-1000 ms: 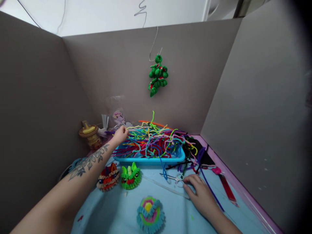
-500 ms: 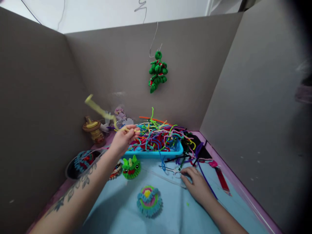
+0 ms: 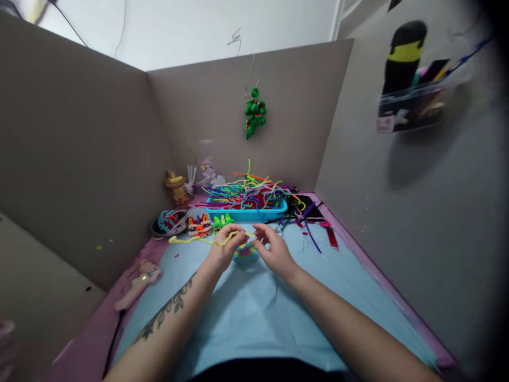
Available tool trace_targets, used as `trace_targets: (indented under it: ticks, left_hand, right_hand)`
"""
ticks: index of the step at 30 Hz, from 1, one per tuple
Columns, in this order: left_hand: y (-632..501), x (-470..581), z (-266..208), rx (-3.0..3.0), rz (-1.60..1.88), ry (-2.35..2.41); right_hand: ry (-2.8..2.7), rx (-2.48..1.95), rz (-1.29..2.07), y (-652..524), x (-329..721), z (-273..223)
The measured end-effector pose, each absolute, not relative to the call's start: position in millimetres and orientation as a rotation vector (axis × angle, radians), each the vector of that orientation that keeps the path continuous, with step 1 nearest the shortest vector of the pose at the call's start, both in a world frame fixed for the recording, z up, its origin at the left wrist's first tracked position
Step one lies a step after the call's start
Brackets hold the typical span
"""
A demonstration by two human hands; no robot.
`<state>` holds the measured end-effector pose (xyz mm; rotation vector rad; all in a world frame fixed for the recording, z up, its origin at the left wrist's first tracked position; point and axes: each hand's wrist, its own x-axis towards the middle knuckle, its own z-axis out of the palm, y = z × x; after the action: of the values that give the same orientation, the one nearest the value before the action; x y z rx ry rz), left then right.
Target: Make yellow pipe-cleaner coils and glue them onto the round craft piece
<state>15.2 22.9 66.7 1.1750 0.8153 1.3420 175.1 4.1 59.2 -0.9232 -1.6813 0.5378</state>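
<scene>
Pinching yellow pipe cleaner point(image 3: 194, 238) | left hand point(image 3: 227, 248): grip closed on it | right hand point(image 3: 276, 253): grip parted near tip, contact unclear

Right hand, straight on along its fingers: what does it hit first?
Likely the short end of the yellow stem, then the left hand holding it. Depth is unclear: the right hand may already touch that end.

Fuzzy, matt yellow pipe cleaner point(image 3: 199, 238); smooth, glossy blue plastic tray point(image 3: 246, 215); matt grey partition point(image 3: 199, 116); smooth table cover point(image 3: 246, 323)
</scene>
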Motion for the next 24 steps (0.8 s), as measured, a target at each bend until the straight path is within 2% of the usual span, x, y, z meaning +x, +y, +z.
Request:
trace_targets:
  ticks: [4,10,17,24]
  left_hand:
    - [2.8,11.6,50.1,1.273,1.449,0.885]
    - [-1.3,0.8,34.2,1.351,1.605,0.974]
    - [1.6,-3.1,16.0,1.392,1.481,0.925]
    - [-10.7,-7.3,20.9,1.604,1.463,0.997]
  right_hand:
    - [-1.622,-0.940,0.604,-6.6,162.7,61.7]
    - [-1.500,-0.882,0.985,-4.1,146.4,52.6]
    - [-1.454,-0.899,1.169,1.0,155.2,32.6]
    - [-1.439,-0.874,1.162,-4.1,162.7,36.8]
